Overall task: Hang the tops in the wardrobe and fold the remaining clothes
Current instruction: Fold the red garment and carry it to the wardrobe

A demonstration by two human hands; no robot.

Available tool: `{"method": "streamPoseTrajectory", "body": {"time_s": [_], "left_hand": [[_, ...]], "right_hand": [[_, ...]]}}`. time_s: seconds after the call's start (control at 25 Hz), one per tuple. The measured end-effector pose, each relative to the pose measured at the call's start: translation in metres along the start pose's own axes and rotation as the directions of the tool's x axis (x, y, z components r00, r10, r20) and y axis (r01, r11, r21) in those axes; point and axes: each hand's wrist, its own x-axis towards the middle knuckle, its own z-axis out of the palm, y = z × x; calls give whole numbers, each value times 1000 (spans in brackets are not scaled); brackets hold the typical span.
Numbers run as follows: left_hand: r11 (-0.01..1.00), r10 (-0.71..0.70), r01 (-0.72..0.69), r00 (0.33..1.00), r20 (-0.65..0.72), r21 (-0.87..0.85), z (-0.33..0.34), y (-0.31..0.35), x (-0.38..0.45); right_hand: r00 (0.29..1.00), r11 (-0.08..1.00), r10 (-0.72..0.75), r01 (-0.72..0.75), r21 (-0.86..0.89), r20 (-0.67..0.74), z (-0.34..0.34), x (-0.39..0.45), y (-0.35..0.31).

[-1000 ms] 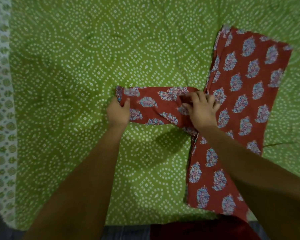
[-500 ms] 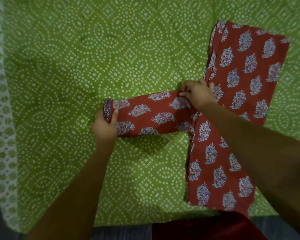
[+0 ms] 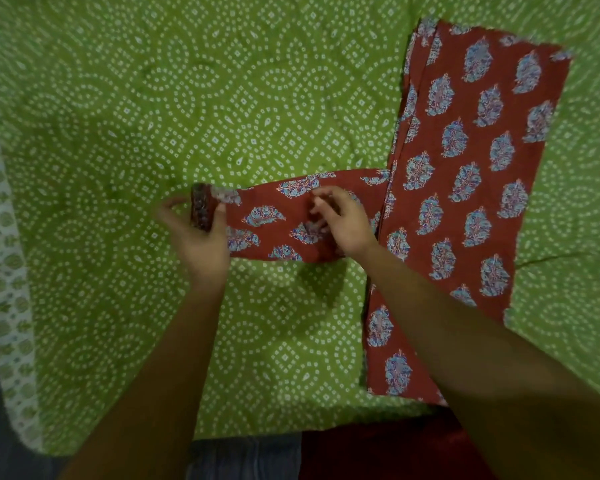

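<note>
A red garment printed with blue leaf motifs lies flat on the green bedsheet, its body on the right. Its sleeve stretches out to the left. My left hand grips the dark patterned cuff at the sleeve's end, thumb on top. My right hand sits on the middle of the sleeve near the body seam. Its fingers are curled and pinch the fabric, blurred by motion.
The sheet's white patterned border runs down the left edge. Below the sheet's near edge lie a dark red cloth and a bluish fabric. Dark floor shows at the bottom left.
My right hand has left the sleeve's seam and moved left onto the sleeve's middle. My left hand still holds the cuff, and the sleeve now lies stretched out flatter.
</note>
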Motion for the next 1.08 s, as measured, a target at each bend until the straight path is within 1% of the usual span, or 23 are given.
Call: {"method": "streamPoseTrajectory", "body": {"time_s": [0.04,0.12,0.16,0.24,0.28,0.32,0.36,0.4,0.48,0.56,0.6,0.64,0.68,0.72,0.76,0.8,0.84,0.88,0.92,0.96,1.0,1.04,1.08], "left_hand": [[994,52,-47,997,48,-96,16,18,-11],[978,202,-176,941,271,-116,60,59,-53],[968,250,-224,860,444,-112,83,77,-79],[950,203,-311,562,802,-23,126,104,-134],[937,128,-347,419,899,28,143,113,-159],[924,92,-379,358,929,55,157,114,-178],[905,122,-421,384,915,56,166,111,-191],[864,197,-498,464,864,70,174,103,-197],[685,272,-685,556,785,248,184,71,-198],[413,141,-776,572,808,477,185,33,-188],[285,67,-796,573,817,535,183,18,-182],[209,43,-803,577,815,558,181,7,-175],[173,44,-808,578,815,563,180,0,-169],[154,43,-816,570,821,558,179,-5,-164],[142,22,-827,553,833,545,179,-7,-160],[133,-9,-839,531,847,528,183,-10,-158],[119,-27,-849,516,856,515,185,-13,-155],[102,-34,-853,511,859,512,186,-14,-152],[94,-41,-854,510,859,512,189,-14,-151],[120,-41,-854,506,862,507,191,-13,-149],[181,-40,-849,498,866,496,191,-12,-148],[276,-34,-834,487,872,477,189,-8,-146],[370,-7,-820,467,884,436,184,-4,-144]], "right_hand": [[999,982,53,-51,183,-8,-6,-3,-12],[986,823,166,-129,553,-19,-42,-22,-29],[980,688,197,-135,713,-4,-66,-37,-32],[978,432,202,-37,901,-56,-118,-73,-21],[970,365,222,15,931,-103,-145,-90,-12],[964,337,241,29,941,-116,-165,-107,1],[956,342,278,-2,940,-99,-179,-118,17],[939,378,334,-58,924,-78,-191,-126,34],[874,436,473,-122,892,-111,-205,-136,70],[827,409,533,-67,910,-178,-210,-143,100],[794,454,559,-51,890,-240,-210,-146,111],[741,564,586,-85,821,-326,-210,-148,122],[682,707,596,-196,679,-424,-211,-150,128],[653,798,579,-331,503,-489,-210,-150,136],[623,815,579,-454,359,-526,-209,-149,137],[584,800,594,-503,328,-553,-209,-147,142],[573,774,633,-467,427,-521,-209,-143,138],[579,694,689,-358,624,-435,-210,-136,134],[618,523,730,-230,820,-292,-213,-129,123],[695,327,694,-75,942,-186,-215,-120,112],[754,178,637,57,982,-159,-218,-111,105],[776,125,601,144,982,-190,-218,-106,99],[783,200,565,177,964,-261,-220,-107,96]]}}
